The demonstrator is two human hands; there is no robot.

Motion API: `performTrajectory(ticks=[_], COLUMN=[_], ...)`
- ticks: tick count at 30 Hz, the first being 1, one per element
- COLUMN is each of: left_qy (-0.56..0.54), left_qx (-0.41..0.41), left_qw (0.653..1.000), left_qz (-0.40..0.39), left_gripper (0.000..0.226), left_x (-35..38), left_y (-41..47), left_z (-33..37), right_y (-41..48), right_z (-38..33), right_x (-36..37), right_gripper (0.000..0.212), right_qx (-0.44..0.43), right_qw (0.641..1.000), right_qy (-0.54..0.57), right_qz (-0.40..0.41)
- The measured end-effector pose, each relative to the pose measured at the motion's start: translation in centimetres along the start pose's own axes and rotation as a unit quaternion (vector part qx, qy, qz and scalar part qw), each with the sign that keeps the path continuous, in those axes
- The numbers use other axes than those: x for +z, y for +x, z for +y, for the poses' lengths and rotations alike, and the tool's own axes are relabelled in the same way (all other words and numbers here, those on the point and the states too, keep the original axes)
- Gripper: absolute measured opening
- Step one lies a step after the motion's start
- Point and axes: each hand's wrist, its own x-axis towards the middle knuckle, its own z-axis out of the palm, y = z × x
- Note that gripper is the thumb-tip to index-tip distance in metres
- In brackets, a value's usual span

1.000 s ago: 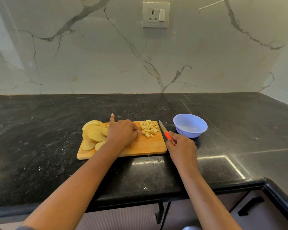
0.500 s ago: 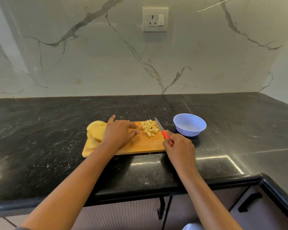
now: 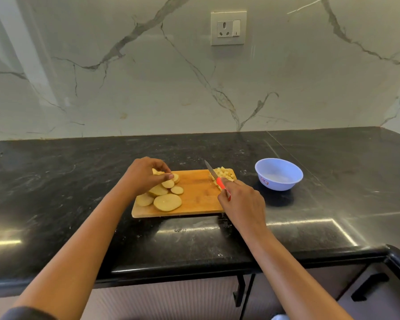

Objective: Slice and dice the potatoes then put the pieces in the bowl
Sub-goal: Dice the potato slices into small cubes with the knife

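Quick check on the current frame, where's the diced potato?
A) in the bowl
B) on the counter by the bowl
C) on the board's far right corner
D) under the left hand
C: the dice are piled on the far right corner of the board, next to the knife blade. No pieces show in the bowl.

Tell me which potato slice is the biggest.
The round slice nearest the board's front edge; every other slice is clearly smaller.

one board (image 3: 199,195), one knife (image 3: 216,177), one bowl (image 3: 283,185), at least six potato slices (image 3: 167,202)
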Motion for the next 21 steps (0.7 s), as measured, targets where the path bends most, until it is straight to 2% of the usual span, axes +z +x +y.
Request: performTrajectory(ticks=[2,5,9,13,21], left_qy=[-0.010,-0.018,0.042,0.110,0.195], left_qx=[0.004,0.021,0.007,-0.031,-0.023], left_qw=[1.000,1.000,0.999,0.993,0.980], left_qz=[0.007,0.014,0.012,-0.021,-0.017], left_gripper=[0.009,0.012,0.033,0.021,0.018], left_x=[0.4,1.0,1.1,1.1,1.0], left_y=[0.5,1.0,2.1,3.2,3.6], left_z=[-0.3,-0.9,-1.9,-2.4,-2.0], right_y=[0.5,0.7,0.8,1.0,1.1], right_z=[-0.4,-0.3,0.2,0.3,0.6], right_x=[0.3,0.5,0.5,0.4,0.4], right_gripper=[0.039,0.039,0.039,0.039,0.037], right_qx=[-0.005,-0.007,0.002,0.006,0.014], right_qw=[1.000,1.000,1.000,1.000,0.999], right_qy=[0.001,0.006,0.006,0.019,0.040], right_qz=[-0.006,-0.006,0.002,0.000,0.009])
